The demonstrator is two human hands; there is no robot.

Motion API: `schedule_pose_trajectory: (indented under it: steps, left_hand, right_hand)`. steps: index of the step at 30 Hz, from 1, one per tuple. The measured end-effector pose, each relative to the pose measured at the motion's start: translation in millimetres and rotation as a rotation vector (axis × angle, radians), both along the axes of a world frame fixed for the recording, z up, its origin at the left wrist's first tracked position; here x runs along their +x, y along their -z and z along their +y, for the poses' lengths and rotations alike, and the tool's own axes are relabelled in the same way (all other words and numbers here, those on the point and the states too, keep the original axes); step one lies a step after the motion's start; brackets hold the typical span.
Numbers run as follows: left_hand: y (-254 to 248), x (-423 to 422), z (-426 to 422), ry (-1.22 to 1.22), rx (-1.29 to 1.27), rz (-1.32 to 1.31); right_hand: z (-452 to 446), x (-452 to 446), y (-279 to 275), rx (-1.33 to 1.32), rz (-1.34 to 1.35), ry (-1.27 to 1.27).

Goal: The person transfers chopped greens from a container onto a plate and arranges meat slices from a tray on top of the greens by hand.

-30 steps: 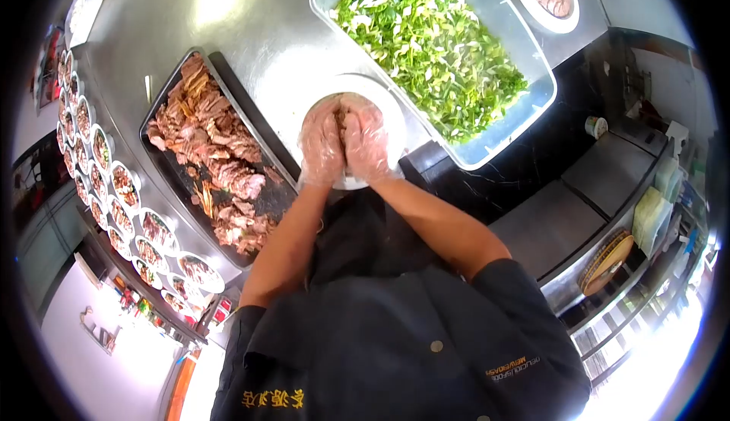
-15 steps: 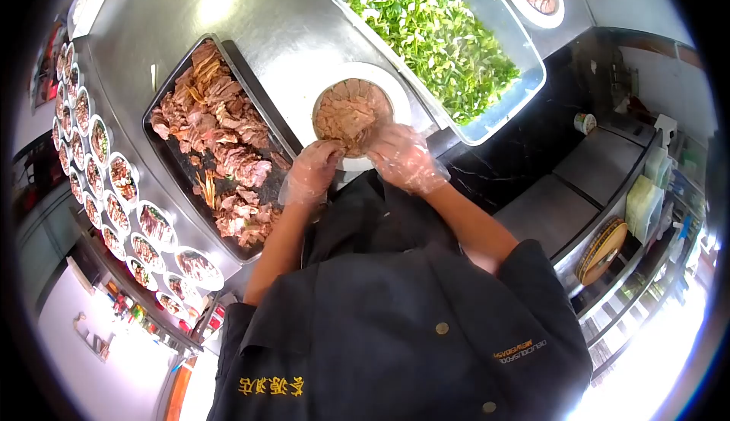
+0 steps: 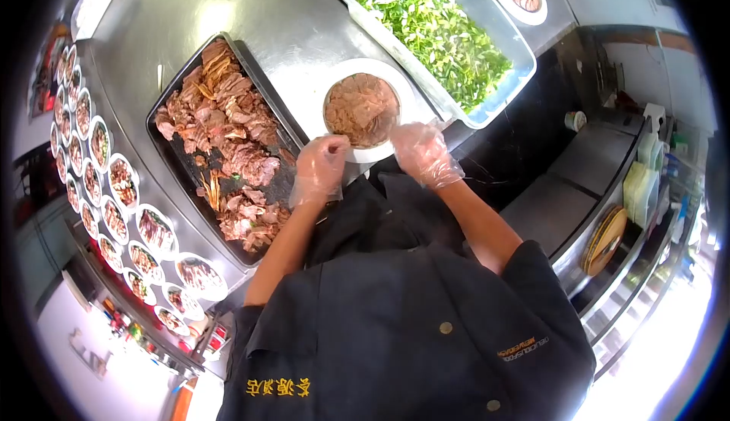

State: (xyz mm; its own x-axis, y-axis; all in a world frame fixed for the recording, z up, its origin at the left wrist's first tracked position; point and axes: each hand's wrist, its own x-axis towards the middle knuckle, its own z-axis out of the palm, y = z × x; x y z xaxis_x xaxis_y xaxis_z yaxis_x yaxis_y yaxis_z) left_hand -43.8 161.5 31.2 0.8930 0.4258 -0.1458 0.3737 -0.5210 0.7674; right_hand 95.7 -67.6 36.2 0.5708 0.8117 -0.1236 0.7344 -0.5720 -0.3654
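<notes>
Sliced brown meat (image 3: 363, 106) fills a round white-rimmed bowl (image 3: 363, 64) on the metal counter in front of me. At its lower left is my left hand (image 3: 321, 164), in a clear plastic glove, with fingers curled and thumb and forefinger together; anything held there is too small to make out. My right hand (image 3: 426, 153), gloved likewise, is beside the bowl's right edge. Its fingers are bent in, and their tips are partly hidden. Left of the bowl lies a dark tray (image 3: 262, 79) of cooked meat slices (image 3: 228, 117).
A clear plastic tub (image 3: 525, 71) of chopped green onions (image 3: 433, 33) stands beyond the bowl to the right. Behind it is a white dish (image 3: 541, 17) of sliced meat. Many filled bowls (image 3: 156, 231) line the counter's left side. A round wooden board (image 3: 604, 240) leans at right.
Both hands have drawn back from the meat and moved apart, the right one outward to the right. The meat's surface now shows more fully. The whole view has shifted slightly.
</notes>
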Motion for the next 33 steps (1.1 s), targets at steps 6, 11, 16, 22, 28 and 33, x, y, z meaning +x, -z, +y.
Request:
schedule_pose_trajectory:
  steps: [6,11,16,22,28,33]
  left_hand:
    - [-10.8,-38.4,11.5,-0.144,-0.044,0.098]
    - [-12.0,-49.5,11.7,-0.206,-0.088,0.095]
    - [-0.7,-31.1,3.6,-0.157,-0.088,0.081]
    - [18.8,1.0,19.4,-0.184,0.17,-0.041]
    - [16.9,17.9,39.0,-0.112,-0.067,0.193]
    - [-3.7,26.7,12.4,0.008,-0.161,-0.162]
  right_hand:
    - [8.3,12.1,20.0,0.242,-0.065,0.234]
    - [19.7,9.0,15.1,0.315,0.03,0.319]
    - [8.0,8.0,60.2,0.313,0.023,0.125]
    - [-6.6,12.2,35.8,0.08,0.177,0.593]
    - [13.6,56.3,6.9,-0.183,0.612,0.683]
    - [14.3,22.3,24.4,0.022,0.203,0.628]
